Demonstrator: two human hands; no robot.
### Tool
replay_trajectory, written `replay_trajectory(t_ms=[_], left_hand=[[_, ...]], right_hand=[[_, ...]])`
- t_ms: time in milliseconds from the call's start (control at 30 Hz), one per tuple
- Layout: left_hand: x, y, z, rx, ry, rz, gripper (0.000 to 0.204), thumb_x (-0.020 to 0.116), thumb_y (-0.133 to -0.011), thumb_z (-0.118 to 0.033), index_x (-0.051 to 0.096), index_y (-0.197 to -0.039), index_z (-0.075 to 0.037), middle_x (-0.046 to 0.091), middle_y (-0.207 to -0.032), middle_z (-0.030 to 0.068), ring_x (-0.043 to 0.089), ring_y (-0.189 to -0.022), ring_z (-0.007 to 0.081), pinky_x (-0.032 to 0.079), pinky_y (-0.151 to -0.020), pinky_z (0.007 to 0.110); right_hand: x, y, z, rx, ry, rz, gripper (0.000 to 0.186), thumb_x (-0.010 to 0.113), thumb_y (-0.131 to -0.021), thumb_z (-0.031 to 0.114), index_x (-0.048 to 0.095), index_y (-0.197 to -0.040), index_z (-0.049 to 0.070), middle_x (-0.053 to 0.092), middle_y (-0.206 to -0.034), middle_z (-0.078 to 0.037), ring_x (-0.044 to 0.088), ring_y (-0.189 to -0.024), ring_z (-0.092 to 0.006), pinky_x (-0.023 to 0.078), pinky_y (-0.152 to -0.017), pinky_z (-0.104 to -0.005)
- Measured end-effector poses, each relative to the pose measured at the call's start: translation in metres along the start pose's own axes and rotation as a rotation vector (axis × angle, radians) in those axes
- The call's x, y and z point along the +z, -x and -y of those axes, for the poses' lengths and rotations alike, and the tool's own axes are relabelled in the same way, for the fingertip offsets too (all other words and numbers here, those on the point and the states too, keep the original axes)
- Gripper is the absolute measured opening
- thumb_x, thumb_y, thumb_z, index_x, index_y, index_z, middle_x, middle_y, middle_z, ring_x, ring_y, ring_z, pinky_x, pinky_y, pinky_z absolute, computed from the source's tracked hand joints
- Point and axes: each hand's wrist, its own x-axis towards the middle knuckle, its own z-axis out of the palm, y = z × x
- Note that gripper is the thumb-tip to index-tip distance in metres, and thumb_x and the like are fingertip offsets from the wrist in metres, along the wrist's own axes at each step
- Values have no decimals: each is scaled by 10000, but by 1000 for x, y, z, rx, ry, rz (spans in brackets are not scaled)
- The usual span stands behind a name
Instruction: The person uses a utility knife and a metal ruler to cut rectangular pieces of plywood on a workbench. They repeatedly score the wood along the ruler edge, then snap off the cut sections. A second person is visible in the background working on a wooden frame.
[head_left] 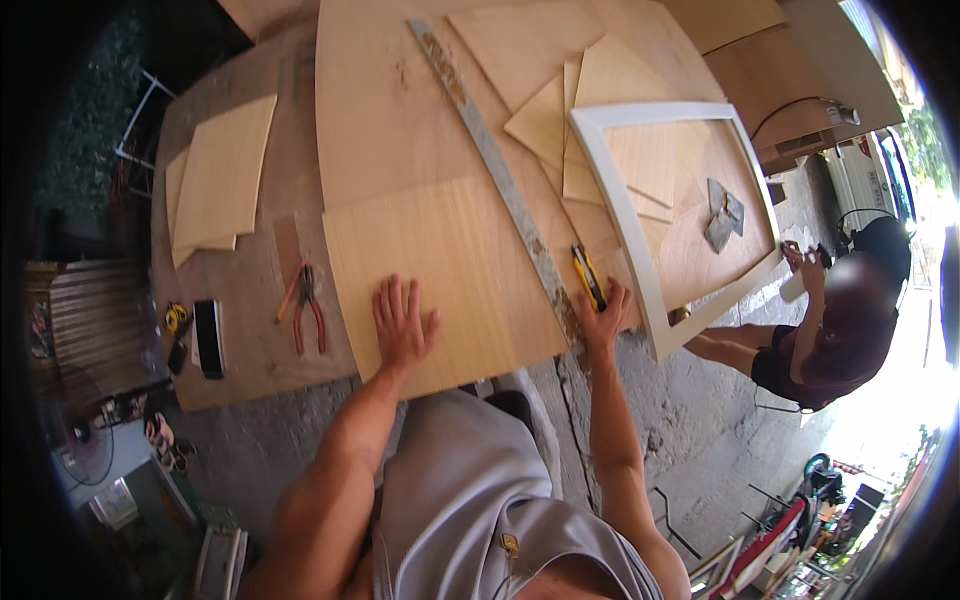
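A light plywood panel [430, 260] lies near the table's front edge. My left hand [405, 325] rests flat on it, fingers spread. At the panel's right, my right hand [607, 318] has its thumb and fingers around the near end of a yellow utility knife [585, 268], which points away from me. A long, rust-spotted metal straightedge [490, 155] runs diagonally between my hands, just left of the knife; its near end reaches the table edge by my right wrist. Below the panel, the larger sheet [365, 120] covers the middle of the table.
Left on the table are pliers [311, 312], a phone [207, 338], a tape measure [176, 318] and stacked plywood pieces [225, 170]. Right, a white frame [615, 190] surrounds metal scraper blades [722, 215] and overlaps more plywood [545, 118]. Another person [835, 320] stands at the frame's right side.
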Motion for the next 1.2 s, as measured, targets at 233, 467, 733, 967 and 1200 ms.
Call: replay_trajectory(t_ms=[233,467,733,967,1200], left_hand=[[-1,0,3,7,-17,-18,654,568,-915,-416,410,-1437,-56,319,-1492,251,287,-1388,436,220,-1137,582],[0,-1,2,8,-39,-26,645,585,-894,-446,454,-1414,-89,350,-1488,218,317,-1382,410,238,-1135,572],[2,-1,2,-2,-67,-22,648,577,-904,-460,441,-1426,-101,340,-1491,205,313,-1384,405,241,-1135,563],[0,0,1,-1,-61,6,659,574,-907,-466,423,-1437,-104,325,-1499,205,299,-1390,405,223,-1142,563],[2,-1,4,24,-79,-17,655,568,-908,-467,425,-1433,-101,335,-1488,218,311,-1378,415,233,-1133,571]], right_hand=[[-28,70,-1,-62,237,93,381,776,-758,251,619,-1046,57,538,-1062,-154,529,-1010,-346,420,-874,-468],[-54,96,6,317,186,301,506,810,-753,349,608,-1094,33,628,-959,-188,619,-893,-351,479,-796,-440],[-62,94,46,364,99,488,544,850,-700,340,625,-1085,28,674,-684,-131,677,-639,-284,529,-635,-378],[-62,126,110,481,-75,610,569,814,-755,266,564,-1212,35,698,-810,-207,707,-717,-307,548,-661,-388],[-37,160,113,420,-150,651,628,744,-833,282,466,-1341,37,681,-1012,-256,688,-894,-395,548,-757,-434]])
